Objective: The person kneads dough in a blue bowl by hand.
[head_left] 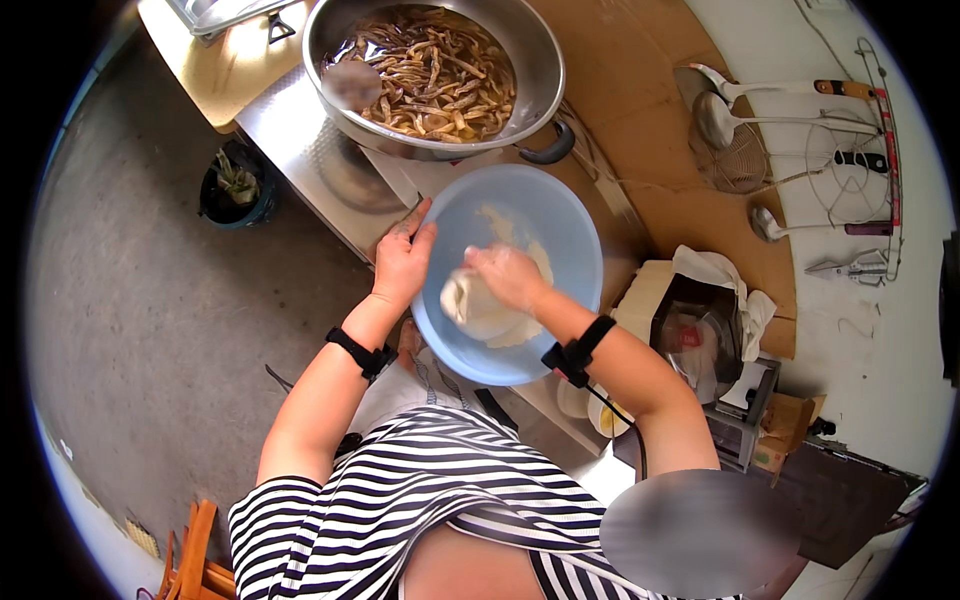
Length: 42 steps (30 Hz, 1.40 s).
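A light-blue plastic basin (577, 247) stands before me on the counter. My left hand (405, 259) grips its left rim, the thumb lying along the edge. Inside the basin, my right hand (510, 276) is curled over a lump of pale dough (463, 300) and is slightly blurred. White residue shows on its fingers, and part of the dough is hidden beneath it. Dry flour (499, 221) clings to the basin floor beyond the hand. Each forearm wears a black strap with a small device.
Beyond the basin sits a large steel pan (536, 60) of brown strips in liquid, its black handle (551, 144) towards the basin. Ladles (720, 120) and strainers hang on the right wall. A lidded container (694, 337) stands right; a bin (238, 184) is on the floor, left.
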Each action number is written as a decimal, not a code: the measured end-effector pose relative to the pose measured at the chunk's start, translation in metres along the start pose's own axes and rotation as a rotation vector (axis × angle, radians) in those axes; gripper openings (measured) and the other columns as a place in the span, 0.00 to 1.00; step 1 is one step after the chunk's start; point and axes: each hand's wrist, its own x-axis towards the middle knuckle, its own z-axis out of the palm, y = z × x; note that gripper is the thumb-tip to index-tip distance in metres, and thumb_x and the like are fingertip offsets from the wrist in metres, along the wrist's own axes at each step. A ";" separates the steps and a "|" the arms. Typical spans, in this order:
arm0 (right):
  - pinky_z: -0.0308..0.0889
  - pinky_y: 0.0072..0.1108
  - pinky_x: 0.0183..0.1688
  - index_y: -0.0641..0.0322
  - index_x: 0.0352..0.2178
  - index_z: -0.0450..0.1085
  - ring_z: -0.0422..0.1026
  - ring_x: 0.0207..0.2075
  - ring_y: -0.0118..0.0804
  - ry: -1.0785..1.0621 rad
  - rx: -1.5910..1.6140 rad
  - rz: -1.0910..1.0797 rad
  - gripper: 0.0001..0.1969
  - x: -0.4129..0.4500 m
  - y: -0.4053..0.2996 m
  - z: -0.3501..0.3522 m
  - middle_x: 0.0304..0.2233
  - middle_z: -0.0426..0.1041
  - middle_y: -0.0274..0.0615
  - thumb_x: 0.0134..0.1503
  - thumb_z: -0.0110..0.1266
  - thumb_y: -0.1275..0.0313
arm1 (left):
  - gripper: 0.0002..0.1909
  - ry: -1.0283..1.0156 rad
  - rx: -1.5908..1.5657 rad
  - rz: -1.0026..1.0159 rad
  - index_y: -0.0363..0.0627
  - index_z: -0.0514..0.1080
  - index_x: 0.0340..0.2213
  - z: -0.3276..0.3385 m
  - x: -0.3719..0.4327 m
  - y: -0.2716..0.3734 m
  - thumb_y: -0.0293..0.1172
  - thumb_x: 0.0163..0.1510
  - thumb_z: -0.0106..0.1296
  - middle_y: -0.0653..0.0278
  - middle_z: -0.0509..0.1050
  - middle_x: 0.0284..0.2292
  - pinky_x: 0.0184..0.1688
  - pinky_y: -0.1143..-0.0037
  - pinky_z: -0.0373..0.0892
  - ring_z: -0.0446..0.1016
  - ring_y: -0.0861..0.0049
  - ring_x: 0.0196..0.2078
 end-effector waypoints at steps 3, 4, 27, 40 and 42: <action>0.62 0.35 0.45 0.57 0.25 0.74 0.68 0.43 0.47 -0.060 -0.362 -0.119 0.14 -0.033 -0.019 0.007 0.37 0.72 0.48 0.51 0.47 0.60 | 0.19 0.001 -0.018 -0.020 0.37 0.68 0.46 -0.001 0.001 0.002 0.31 0.53 0.47 0.48 0.73 0.40 0.46 0.77 0.64 0.73 0.66 0.42; 0.61 0.37 0.47 0.58 0.24 0.73 0.68 0.43 0.46 0.009 -0.387 -0.396 0.13 -0.041 -0.009 0.017 0.36 0.71 0.47 0.49 0.48 0.61 | 0.18 0.010 -0.006 -0.003 0.38 0.68 0.46 0.001 0.002 0.002 0.31 0.53 0.47 0.48 0.73 0.40 0.46 0.77 0.64 0.73 0.66 0.42; 0.63 0.38 0.42 0.59 0.33 0.70 0.71 0.37 0.51 0.220 -0.369 -0.074 0.16 0.051 0.002 0.035 0.32 0.73 0.47 0.55 0.43 0.59 | 0.20 -0.049 0.054 0.190 0.37 0.67 0.46 -0.003 0.010 -0.001 0.33 0.52 0.47 0.45 0.71 0.41 0.47 0.73 0.65 0.70 0.56 0.45; 0.60 0.40 0.46 0.58 0.24 0.71 0.67 0.43 0.47 0.009 -0.409 -0.840 0.11 -0.044 -0.001 0.027 0.39 0.69 0.44 0.44 0.51 0.62 | 0.19 -0.049 0.033 0.054 0.38 0.68 0.46 0.004 0.013 0.001 0.33 0.53 0.47 0.47 0.73 0.40 0.46 0.75 0.65 0.72 0.61 0.43; 0.60 0.39 0.46 0.59 0.24 0.70 0.67 0.43 0.47 0.011 -0.432 -0.778 0.11 -0.043 0.017 0.049 0.39 0.69 0.46 0.44 0.51 0.63 | 0.19 -0.045 0.007 0.037 0.38 0.68 0.46 0.004 0.012 0.005 0.31 0.53 0.47 0.47 0.73 0.39 0.46 0.76 0.65 0.72 0.62 0.43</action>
